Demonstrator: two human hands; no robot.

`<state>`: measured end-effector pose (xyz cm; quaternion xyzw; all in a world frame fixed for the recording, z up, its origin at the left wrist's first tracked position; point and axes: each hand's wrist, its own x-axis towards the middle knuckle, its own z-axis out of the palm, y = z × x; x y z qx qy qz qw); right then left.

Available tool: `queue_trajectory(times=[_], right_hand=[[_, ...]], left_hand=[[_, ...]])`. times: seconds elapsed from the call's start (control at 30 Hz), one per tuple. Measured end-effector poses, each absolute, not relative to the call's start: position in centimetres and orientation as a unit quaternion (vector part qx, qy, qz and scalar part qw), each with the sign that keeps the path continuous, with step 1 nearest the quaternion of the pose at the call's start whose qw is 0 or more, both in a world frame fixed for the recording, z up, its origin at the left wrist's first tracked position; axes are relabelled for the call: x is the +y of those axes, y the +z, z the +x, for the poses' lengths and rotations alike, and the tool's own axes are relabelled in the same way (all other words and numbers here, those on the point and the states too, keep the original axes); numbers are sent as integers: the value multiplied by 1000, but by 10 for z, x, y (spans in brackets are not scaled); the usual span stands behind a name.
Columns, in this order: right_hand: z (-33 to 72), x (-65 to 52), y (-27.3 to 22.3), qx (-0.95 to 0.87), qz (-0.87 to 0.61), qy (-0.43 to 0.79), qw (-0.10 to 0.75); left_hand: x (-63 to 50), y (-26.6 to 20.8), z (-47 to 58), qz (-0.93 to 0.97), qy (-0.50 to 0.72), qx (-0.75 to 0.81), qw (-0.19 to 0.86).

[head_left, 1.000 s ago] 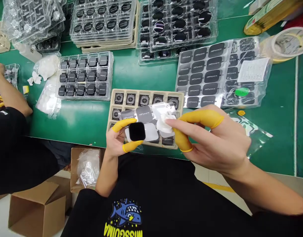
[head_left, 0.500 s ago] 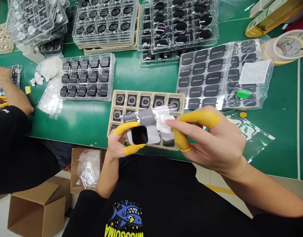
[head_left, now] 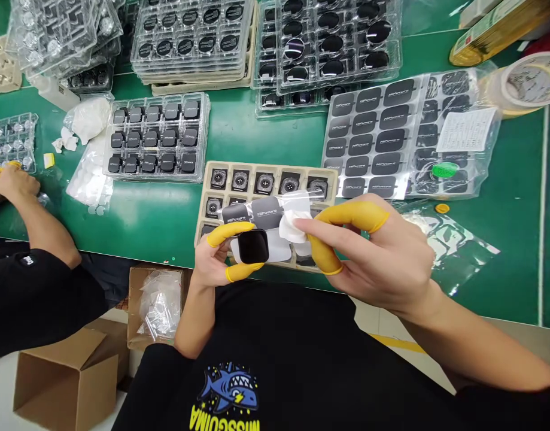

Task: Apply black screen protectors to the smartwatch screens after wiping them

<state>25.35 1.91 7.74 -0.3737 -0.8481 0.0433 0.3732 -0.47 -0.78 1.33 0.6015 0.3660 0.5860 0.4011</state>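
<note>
My left hand [head_left: 216,254], with yellow finger cots, grips a square black watch face [head_left: 253,246] by its top and bottom edges. Its glossy side is turned up at me. My right hand [head_left: 368,251], also in yellow cots, pinches a crumpled white cloth [head_left: 294,226] just right of the watch face, apart from it. Below both hands lies a beige tray [head_left: 201,221] with watch bodies in its pockets. A film strip with grey printed stickers [head_left: 266,212] rests across the tray, partly covered by the cloth and the watch face.
A clear tray of square black pieces [head_left: 151,137] stands at the left. Stacked trays of round discs [head_left: 191,36] line the back. Sticker sheets [head_left: 364,140], tape rolls [head_left: 531,81] and a plastic bag [head_left: 458,251] lie rightward. A co-worker's hand [head_left: 17,179] is at far left.
My right hand has shifted slightly left with the cloth, closer to the watch face. My left hand keeps its hold. The co-worker's arm has moved down and right.
</note>
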Motion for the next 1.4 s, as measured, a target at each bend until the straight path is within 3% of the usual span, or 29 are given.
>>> queue_trajectory(times=[0.5, 0.77, 0.97, 1.23, 1.4], right_hand=[[243, 22, 75, -877, -309, 45, 365], [232, 33, 76, -929, -197, 53, 307], [248, 48, 89, -964, -109, 85, 225], [262, 39, 95, -925, -205, 27, 318], [232, 33, 89, -942, -169, -12, 288]], left_hand=[[-11, 12, -2, 580, 546, 395, 458], [-16, 4, -2, 550, 508, 429, 506], [-13, 1, -10, 567, 530, 420, 471], [-13, 1, -8, 567, 521, 422, 479], [-12, 4, -3, 568, 516, 401, 502]])
